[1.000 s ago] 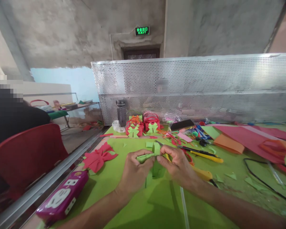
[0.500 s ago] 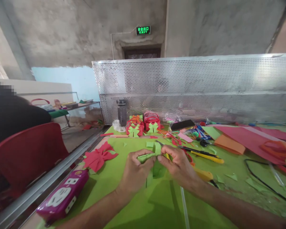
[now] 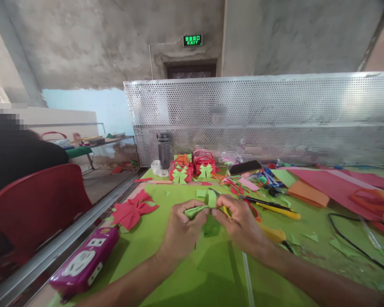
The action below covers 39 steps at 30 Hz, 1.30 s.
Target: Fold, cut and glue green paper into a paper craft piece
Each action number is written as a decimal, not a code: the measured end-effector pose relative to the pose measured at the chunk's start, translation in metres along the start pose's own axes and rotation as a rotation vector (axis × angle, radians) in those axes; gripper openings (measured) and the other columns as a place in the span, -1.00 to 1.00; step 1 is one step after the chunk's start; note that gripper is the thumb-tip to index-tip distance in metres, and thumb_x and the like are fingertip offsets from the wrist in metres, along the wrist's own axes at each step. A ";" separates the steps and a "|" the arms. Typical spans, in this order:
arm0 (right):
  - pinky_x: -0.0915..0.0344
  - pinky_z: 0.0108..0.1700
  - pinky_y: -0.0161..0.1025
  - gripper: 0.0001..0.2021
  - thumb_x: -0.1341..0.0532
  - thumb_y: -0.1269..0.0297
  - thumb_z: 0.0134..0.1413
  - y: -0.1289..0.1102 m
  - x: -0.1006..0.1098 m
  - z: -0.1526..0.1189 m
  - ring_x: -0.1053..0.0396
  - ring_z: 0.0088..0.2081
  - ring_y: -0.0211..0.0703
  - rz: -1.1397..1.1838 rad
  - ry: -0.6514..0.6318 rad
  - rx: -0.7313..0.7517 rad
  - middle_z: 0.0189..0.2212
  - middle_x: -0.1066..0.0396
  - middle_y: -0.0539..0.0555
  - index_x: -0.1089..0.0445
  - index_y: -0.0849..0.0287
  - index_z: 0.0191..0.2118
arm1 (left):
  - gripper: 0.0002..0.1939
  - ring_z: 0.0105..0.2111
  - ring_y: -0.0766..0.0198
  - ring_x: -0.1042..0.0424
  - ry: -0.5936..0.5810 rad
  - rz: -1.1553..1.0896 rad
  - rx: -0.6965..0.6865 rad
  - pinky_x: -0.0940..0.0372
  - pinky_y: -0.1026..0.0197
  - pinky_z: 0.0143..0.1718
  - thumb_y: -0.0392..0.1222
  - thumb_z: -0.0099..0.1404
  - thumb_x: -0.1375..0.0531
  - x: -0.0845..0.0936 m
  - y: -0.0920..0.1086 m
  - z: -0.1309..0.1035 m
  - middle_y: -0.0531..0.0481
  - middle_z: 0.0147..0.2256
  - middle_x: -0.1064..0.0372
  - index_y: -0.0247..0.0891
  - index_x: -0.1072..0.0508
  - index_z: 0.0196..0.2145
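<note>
My left hand (image 3: 185, 230) is closed around a folded light-green piece (image 3: 195, 210) that looks like felt or stiff paper. From the fold a green strip (image 3: 212, 198) stands up between my hands. My right hand (image 3: 238, 217) pinches the folded piece's right side with thumb and fingers, its fingertips close to those of the left. A dark pointed tip and some yellow show beside the right hand; whether it holds that tool cannot be made out. Just past the right hand are orange loops (image 3: 253, 209), partly hidden. Below my hands lies a green sheet (image 3: 179, 277).
At left are a red cut-out piece (image 3: 132, 211) and a purple power strip (image 3: 83, 262). Red baskets with green bows (image 3: 204, 164) and a bottle (image 3: 163, 151) stand behind. To the right lie a yellow cutter (image 3: 278, 210), a phone (image 3: 245, 167) and coloured sheets (image 3: 333, 183). A person sits left.
The green strip between my fingers has shifted slightly, and less of the green hanging below my hands shows. Both hands stay nearly in place with the same grip.
</note>
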State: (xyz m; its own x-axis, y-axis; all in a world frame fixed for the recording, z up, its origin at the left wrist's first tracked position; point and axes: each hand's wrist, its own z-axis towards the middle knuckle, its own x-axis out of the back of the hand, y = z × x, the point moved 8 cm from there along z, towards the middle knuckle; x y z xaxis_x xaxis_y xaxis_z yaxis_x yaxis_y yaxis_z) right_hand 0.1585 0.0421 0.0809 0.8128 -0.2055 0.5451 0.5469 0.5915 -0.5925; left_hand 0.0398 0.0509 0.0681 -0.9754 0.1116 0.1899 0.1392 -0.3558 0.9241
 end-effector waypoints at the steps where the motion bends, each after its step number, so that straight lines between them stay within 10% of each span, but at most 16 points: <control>1: -0.01 -0.40 -0.29 -0.83 -0.07 0.35 0.04 0.000 0.000 0.000 -0.10 -0.45 -0.23 -0.002 0.000 -0.001 -0.57 -0.12 -0.06 -0.08 0.14 -0.53 | -0.83 -0.74 0.53 0.16 -0.007 0.001 0.000 0.25 0.40 -0.74 -0.20 0.13 -0.16 0.000 0.000 0.000 0.21 -0.73 0.02 -0.33 -0.40 -0.55; 39: -0.15 -0.41 -0.31 -0.76 -0.15 0.10 0.02 0.007 -0.002 0.009 -0.18 -0.45 -0.24 0.209 -0.074 -0.012 -0.52 -0.27 -0.02 -0.31 0.20 -0.43 | -0.80 -0.70 0.48 0.07 0.086 0.016 -0.009 0.14 0.38 -0.70 -0.17 0.13 -0.16 0.009 0.006 0.003 0.17 -0.70 -0.05 -0.33 -0.37 -0.57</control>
State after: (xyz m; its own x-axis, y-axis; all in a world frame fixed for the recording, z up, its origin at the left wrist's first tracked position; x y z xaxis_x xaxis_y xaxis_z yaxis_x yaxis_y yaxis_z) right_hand 0.1590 0.0533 0.0809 0.8919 -0.0215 0.4518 0.3710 0.6060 -0.7036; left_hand 0.0323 0.0524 0.0763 -0.9842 0.0257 0.1751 0.1538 -0.3654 0.9181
